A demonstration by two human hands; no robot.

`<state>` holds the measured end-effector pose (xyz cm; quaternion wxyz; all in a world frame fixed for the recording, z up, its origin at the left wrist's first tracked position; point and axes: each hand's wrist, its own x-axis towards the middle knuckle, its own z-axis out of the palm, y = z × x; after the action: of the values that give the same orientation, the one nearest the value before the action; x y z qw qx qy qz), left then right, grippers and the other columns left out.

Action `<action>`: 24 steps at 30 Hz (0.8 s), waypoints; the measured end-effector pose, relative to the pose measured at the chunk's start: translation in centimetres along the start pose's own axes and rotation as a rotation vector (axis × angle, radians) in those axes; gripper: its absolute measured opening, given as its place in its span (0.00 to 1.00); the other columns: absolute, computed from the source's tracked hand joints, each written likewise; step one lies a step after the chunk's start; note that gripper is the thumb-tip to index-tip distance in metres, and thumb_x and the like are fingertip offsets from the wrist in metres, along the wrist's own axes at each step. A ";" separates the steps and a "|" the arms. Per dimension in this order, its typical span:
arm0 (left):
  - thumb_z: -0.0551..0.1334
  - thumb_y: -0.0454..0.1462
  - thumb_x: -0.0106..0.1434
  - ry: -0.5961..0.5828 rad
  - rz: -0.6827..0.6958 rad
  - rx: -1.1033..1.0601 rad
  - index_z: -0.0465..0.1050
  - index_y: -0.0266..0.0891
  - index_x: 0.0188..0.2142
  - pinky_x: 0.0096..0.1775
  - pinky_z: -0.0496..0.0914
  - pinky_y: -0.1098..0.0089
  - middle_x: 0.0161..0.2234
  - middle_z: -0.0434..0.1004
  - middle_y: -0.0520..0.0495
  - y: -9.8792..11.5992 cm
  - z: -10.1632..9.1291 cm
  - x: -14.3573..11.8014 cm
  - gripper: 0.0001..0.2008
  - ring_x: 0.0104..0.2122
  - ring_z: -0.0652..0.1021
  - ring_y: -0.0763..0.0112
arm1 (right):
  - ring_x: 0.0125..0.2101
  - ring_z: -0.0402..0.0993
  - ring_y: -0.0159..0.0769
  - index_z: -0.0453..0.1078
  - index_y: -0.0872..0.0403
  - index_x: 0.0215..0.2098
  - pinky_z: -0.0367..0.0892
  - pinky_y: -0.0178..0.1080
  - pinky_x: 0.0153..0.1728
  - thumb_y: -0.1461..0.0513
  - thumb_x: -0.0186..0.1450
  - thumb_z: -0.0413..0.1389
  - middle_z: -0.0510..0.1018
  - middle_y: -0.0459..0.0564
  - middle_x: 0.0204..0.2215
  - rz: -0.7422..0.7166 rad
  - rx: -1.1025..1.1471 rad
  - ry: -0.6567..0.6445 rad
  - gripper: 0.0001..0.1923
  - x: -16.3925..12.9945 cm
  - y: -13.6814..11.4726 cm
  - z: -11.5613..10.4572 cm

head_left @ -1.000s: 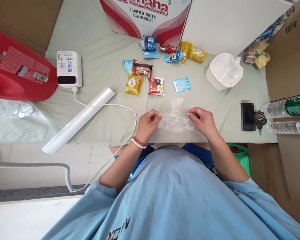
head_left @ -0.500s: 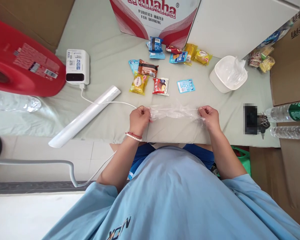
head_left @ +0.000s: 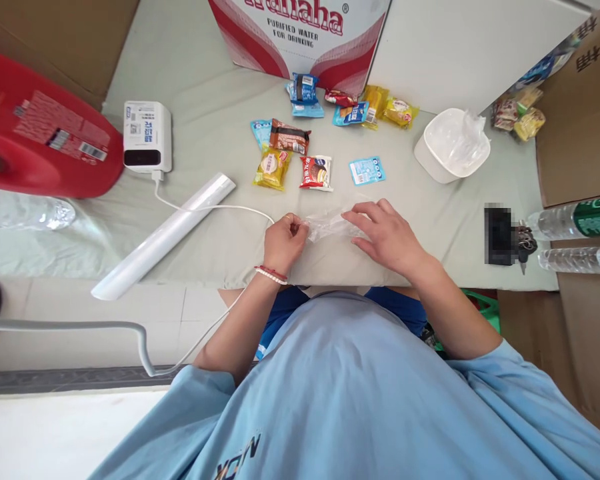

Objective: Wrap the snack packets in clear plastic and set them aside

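A clear plastic bag (head_left: 325, 225) lies loosely stretched just above or on the cloth near the front edge. My left hand (head_left: 286, 241) pinches its left end between thumb and fingers. Over the bag's right part is my right hand (head_left: 386, 239), its fingers apart and the fingertips at the film; part of the bag is hidden beneath it. Beyond the hands lie a red-and-white snack packet (head_left: 316, 173), a light blue packet (head_left: 367, 171), a yellow packet (head_left: 273, 167) and a brown packet (head_left: 290, 136).
A white bin (head_left: 437, 157) with a plastic liner stands right of the packets. Further right are keys (head_left: 525, 241) and bottles (head_left: 555, 223). A white cable (head_left: 215, 207) crosses a white tube (head_left: 165, 237) on the left, near a white device (head_left: 147, 137) and a red jug (head_left: 45, 127).
My right hand has let go of the bag's right end, moved left and spread its fingers over the film. My left hand keeps its pinch. The bag looks shorter and slacker.
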<state>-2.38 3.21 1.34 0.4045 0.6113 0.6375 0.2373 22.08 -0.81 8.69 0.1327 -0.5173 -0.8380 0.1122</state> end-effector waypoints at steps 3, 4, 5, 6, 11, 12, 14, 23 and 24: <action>0.59 0.47 0.64 -0.012 -0.001 -0.016 0.66 0.43 0.26 0.32 0.63 0.68 0.21 0.71 0.53 -0.2 -0.2 0.1 0.14 0.25 0.70 0.69 | 0.43 0.63 0.48 0.76 0.51 0.52 0.59 0.47 0.40 0.66 0.72 0.52 0.79 0.56 0.44 0.061 -0.137 -0.055 0.15 0.5 -0.2 2.3; 0.59 0.47 0.64 -0.014 -0.008 -0.042 0.66 0.43 0.25 0.32 0.62 0.69 0.20 0.71 0.54 -0.3 -0.3 0.2 0.14 0.24 0.70 0.69 | 0.42 0.62 0.47 0.77 0.51 0.48 0.57 0.46 0.39 0.66 0.73 0.50 0.79 0.55 0.40 0.060 -0.146 -0.054 0.14 0.3 -0.2 2.9; 0.58 0.47 0.64 -0.015 -0.017 -0.079 0.67 0.43 0.25 0.31 0.63 0.69 0.19 0.71 0.54 -0.5 -0.4 0.3 0.15 0.23 0.70 0.69 | 0.41 0.61 0.47 0.77 0.50 0.45 0.56 0.46 0.39 0.66 0.74 0.49 0.78 0.55 0.37 0.050 -0.144 -0.043 0.14 -0.2 -0.2 3.3; 0.58 0.46 0.64 -0.016 -0.028 -0.121 0.67 0.43 0.25 0.31 0.63 0.69 0.18 0.70 0.54 -0.7 -0.5 0.4 0.15 0.23 0.71 0.70 | 0.40 0.61 0.46 0.78 0.50 0.43 0.55 0.46 0.39 0.66 0.75 0.48 0.78 0.54 0.37 0.034 -0.135 -0.022 0.15 -0.9 -0.2 3.7; 0.59 0.48 0.65 0.025 -0.104 -0.299 0.69 0.42 0.22 0.26 0.62 0.71 0.16 0.68 0.54 -1.0 -0.5 1.1 0.18 0.19 0.69 0.72 | 0.38 0.63 0.42 0.77 0.49 0.43 0.54 0.46 0.39 0.66 0.76 0.48 0.81 0.52 0.39 -0.019 -0.079 0.085 0.15 -5.8 -1.8 5.0; 0.59 0.48 0.66 0.032 -0.131 -0.342 0.68 0.42 0.22 0.25 0.62 0.72 0.16 0.69 0.54 -0.8 -0.4 1.3 0.19 0.18 0.68 0.73 | 0.37 0.63 0.41 0.77 0.49 0.43 0.54 0.46 0.38 0.66 0.75 0.48 0.81 0.51 0.39 -0.027 -0.067 0.086 0.15 -6.8 -2.2 5.4; 0.60 0.48 0.66 0.041 -0.200 -0.438 0.67 0.41 0.22 0.22 0.60 0.72 0.19 0.71 0.53 -0.2 -0.4 1.5 0.19 0.16 0.67 0.76 | 0.36 0.63 0.40 0.77 0.49 0.43 0.55 0.45 0.38 0.67 0.75 0.48 0.81 0.51 0.38 -0.037 -0.043 0.078 0.15 -8.2 -2.9 6.2; 0.65 0.37 0.59 0.174 -0.460 -0.953 0.58 0.43 0.32 0.25 0.70 0.77 0.25 0.65 0.59 2.6 -2.3 0.6 0.13 0.21 0.75 0.78 | 0.33 0.66 0.37 0.78 0.52 0.41 0.56 0.42 0.36 0.66 0.75 0.50 0.80 0.50 0.33 -0.090 -0.029 0.094 0.13 -9.3 -4.2 8.5; 0.65 0.37 0.59 0.177 -0.401 -0.954 0.59 0.43 0.31 0.31 0.75 0.73 0.26 0.66 0.59 3.1 -2.4 0.0 0.12 0.25 0.78 0.76 | 0.33 0.66 0.37 0.78 0.52 0.43 0.57 0.41 0.36 0.66 0.75 0.50 0.80 0.50 0.34 -0.087 -0.026 0.069 0.14 -9.2 -4.3 8.6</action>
<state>-2.51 4.15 5.21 0.6199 0.2028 0.5949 0.4698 19.53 -11.37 1.05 0.1597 -0.4855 -0.8560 0.0776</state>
